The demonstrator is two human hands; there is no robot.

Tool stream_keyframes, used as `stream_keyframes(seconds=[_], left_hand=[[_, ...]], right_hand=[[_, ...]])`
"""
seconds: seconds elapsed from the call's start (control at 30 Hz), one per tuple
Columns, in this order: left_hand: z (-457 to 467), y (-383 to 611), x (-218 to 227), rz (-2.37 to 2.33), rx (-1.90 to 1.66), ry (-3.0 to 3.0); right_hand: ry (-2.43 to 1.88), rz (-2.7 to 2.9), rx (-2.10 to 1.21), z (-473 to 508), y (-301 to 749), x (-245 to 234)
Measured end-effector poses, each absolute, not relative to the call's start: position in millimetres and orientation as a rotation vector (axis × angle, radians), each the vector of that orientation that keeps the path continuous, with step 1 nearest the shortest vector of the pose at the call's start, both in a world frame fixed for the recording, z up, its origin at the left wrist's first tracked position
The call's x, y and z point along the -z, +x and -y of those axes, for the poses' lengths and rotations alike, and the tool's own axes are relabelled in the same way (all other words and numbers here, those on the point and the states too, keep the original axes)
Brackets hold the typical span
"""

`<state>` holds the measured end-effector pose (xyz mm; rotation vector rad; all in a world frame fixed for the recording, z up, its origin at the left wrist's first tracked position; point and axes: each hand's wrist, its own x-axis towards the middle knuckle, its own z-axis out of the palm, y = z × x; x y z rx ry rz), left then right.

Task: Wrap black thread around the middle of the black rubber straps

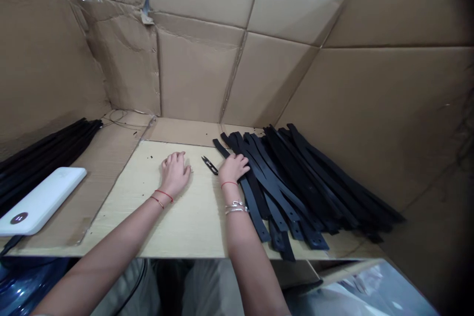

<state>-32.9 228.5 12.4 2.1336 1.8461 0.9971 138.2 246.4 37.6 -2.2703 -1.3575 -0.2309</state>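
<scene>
The left hand (pixel 175 174) lies palm down on a pale wooden board (pixel 185 227), its fingers loosely curled and its grip empty. The right hand (pixel 233 168) lies palm down with its fingers close together, resting across the near edge of a pile of flat black straps (pixel 299 185). It shows no pinch, and the fingers appear to lie on the straps rather than close around them.

A pair of black-handled thread snips (pixel 210 165) lies on the board between the hands, nearer the right hand, with no hand touching it. A red cord bracelet (pixel 163 195) circles the left wrist. A red thread (pixel 229 183) and silver bangles (pixel 235 209) circle the right wrist.

The straps overlap in a loose, fanned pile, with their lower ends hanging over the near part of the board. Their material cannot be confirmed from this view. They are judged to be light and flexible but firm enough to hold their shape. The matte surface suggests moderate grip, although stacked straps may slide against one another. Take hold of one strap by an exposed end, clear of the pile, and support its length to limit drooping.

Further left, a bundle of long black straps (pixel 37 160) lies beside a white power bank (pixel 40 201). Corrugated cardboard sheeting (pixel 388 108) lines the back and sides of the work area.
</scene>
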Motion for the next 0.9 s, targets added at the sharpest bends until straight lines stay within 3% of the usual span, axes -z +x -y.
stream_keyframes(seconds=[0.37,0.53,0.67,0.77,0.9], left_hand=[[-230,-34,-18,-1.53,-1.25,1.856],[-230,-31,-28,-1.078,-1.244,1.641],[-229,-33,-36,-0.543,-1.258,1.175],[-230,-35,-38,-0.525,-1.333,0.964],[-232,-40,-39,-0.565,-1.383,0.93]], right_hand=[[-2.179,1.394,0.19,-234,138,-54],[-1.506,1.511,0.089,-206,108,-69],[-1.238,1.602,-0.018,-194,84,-69],[-1.202,1.595,-0.19,-193,80,-71],[-1.13,1.512,-0.733,-195,85,-77]])
